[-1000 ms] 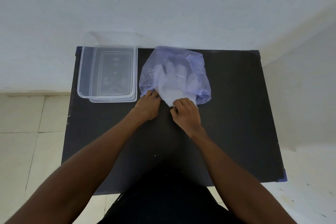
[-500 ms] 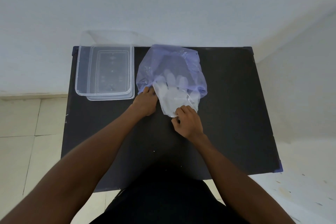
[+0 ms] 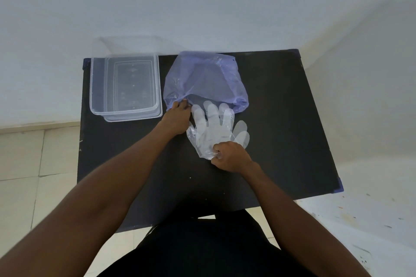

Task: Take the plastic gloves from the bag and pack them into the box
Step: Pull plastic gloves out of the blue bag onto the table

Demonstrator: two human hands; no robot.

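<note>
Right hand [image 3: 231, 156] pinching cuff of translucent plastic gloves [image 3: 213, 130], fingers pointing toward purple plastic bag [image 3: 204, 78] held by left hand [image 3: 177, 117]; clear rectangular box [image 3: 125, 86] lying far-left, nearer left hand.

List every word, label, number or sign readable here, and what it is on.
None can be read.
Box: faint moulded marks on its clear base, too blurred to read.
Bag: plain purple film, no print visible.
Gloves: clear, unmarked.
Table: plain black, no label.
</note>
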